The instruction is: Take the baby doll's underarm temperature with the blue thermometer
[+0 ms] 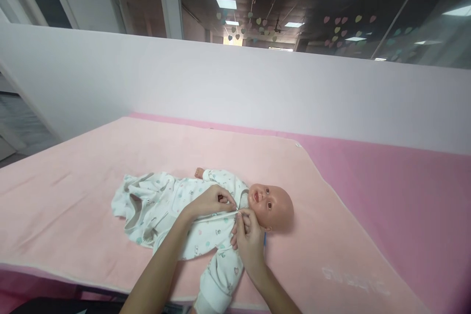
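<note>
A baby doll (pixel 275 208) lies on its back, its head to the right. It wears a white garment (pixel 206 238) with small coloured prints; the leg part lies rumpled at the left. My left hand (pixel 213 201) is closed in a pinch on the garment's edge near the neck. Right beside it, my right hand (pixel 249 235) pinches the same edge just below the doll's chin. The fingertips of both hands nearly touch. Whatever fastener lies between them is too small to make out. One doll hand shows beyond the far sleeve, and small doll fingers show beside my right hand.
A pale pink blanket (pixel 91 157) covers much of a pink padded surface (pixel 368 176). Behind it stands a low white wall (pixel 221 83) with glass above. A bit of something blue (pixel 265 239) shows beside the doll's neck. Two doors are at the upper left.
</note>
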Available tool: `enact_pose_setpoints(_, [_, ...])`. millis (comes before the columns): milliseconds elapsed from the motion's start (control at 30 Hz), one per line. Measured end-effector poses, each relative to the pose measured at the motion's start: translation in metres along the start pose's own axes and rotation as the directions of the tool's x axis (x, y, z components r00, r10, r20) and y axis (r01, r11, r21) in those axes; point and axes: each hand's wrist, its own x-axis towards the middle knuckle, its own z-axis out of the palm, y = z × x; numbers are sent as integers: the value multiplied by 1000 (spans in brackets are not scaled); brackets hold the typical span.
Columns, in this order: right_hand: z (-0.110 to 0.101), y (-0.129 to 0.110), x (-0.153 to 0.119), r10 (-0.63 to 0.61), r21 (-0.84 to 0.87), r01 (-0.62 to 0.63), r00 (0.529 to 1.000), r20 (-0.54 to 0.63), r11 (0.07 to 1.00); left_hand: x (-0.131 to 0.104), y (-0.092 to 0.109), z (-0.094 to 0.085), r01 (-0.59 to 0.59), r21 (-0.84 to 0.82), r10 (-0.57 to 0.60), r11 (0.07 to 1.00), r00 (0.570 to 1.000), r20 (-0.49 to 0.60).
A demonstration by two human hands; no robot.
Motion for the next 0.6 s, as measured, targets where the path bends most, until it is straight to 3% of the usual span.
enact_pose_setpoints(267, [3,1,1,-33,19,34,998,-62,999,-1,11,-1,90,-205,-71,975,993,96])
enact_pose_setpoints(433, [3,0,1,-88,-39,85,994,-71,996,-1,12,-2,120,-181,-91,976,983,162])
enact_pose_setpoints(600, [3,1,-1,-118,-95,112,991,-62,989,0,6,-1,101,-160,-75,982,984,161])
